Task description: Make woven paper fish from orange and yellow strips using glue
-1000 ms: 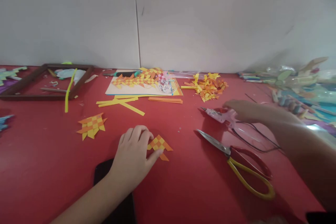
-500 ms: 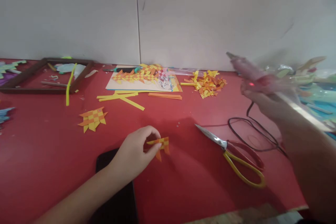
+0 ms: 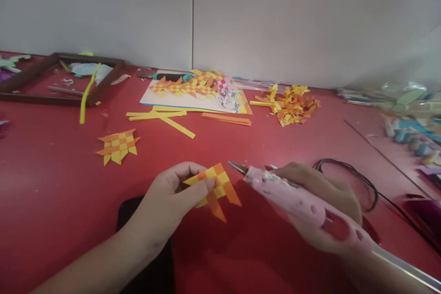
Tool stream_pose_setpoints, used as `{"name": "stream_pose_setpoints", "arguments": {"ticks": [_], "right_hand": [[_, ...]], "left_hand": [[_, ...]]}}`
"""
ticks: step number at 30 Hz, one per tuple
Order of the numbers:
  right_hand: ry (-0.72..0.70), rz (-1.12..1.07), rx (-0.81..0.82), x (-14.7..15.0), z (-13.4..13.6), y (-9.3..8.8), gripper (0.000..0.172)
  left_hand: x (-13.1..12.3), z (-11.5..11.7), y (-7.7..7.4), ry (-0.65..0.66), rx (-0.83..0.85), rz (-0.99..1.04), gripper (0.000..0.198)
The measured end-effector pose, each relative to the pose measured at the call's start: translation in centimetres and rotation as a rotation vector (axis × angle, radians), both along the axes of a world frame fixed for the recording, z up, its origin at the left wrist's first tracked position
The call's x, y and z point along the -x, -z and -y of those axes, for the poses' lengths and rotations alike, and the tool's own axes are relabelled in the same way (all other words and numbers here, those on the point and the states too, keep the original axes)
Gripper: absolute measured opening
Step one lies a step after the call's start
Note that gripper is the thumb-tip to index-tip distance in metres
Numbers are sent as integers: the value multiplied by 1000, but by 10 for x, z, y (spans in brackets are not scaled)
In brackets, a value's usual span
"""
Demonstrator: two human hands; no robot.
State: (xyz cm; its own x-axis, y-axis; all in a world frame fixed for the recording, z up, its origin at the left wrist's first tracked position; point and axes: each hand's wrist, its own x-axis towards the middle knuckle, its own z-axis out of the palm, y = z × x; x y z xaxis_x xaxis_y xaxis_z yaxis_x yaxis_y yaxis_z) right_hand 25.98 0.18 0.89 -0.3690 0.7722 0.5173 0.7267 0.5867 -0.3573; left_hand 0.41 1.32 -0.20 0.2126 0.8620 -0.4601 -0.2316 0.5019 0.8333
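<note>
Left grip (image 3: pixel 174 195) pinches the checkered paper piece (image 3: pixel 222 183) by its left part, over the red desk (image 3: pixel 58 202); right grip (image 3: pixel 319 183), wrapped round the pink glue gun (image 3: pixel 292 204), has lowered its metal nozzle (image 3: pixel 238 167) to just beside the paper.

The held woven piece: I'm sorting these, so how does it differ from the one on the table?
The held piece is pinched in the left hand; the other piece lies on the table. The thumb partly covers the held piece; the other piece is uncovered. Both are checkered orange and yellow.
</note>
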Motion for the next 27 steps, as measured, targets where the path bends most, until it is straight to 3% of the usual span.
{"name": "stream_pose_setpoints", "arguments": {"ticks": [5, 11, 16, 20, 27], "right_hand": [[-160, -22, -17, -6, 1, 2, 20], [-148, 50, -95, -3, 1, 1, 17], [-123, 146, -56, 4, -1, -5, 15], [-149, 115, -134, 2, -3, -1, 13], [-179, 112, -98, -2, -2, 3, 14]], "left_hand": [[1, 3, 3, -15, -27, -75, 25], [3, 5, 6, 20, -21, -73, 24], [-1, 5, 2, 12, 26, 37, 19], [-3, 5, -2, -31, 66, 85, 22], [-1, 5, -2, -23, 32, 27, 25]]}}
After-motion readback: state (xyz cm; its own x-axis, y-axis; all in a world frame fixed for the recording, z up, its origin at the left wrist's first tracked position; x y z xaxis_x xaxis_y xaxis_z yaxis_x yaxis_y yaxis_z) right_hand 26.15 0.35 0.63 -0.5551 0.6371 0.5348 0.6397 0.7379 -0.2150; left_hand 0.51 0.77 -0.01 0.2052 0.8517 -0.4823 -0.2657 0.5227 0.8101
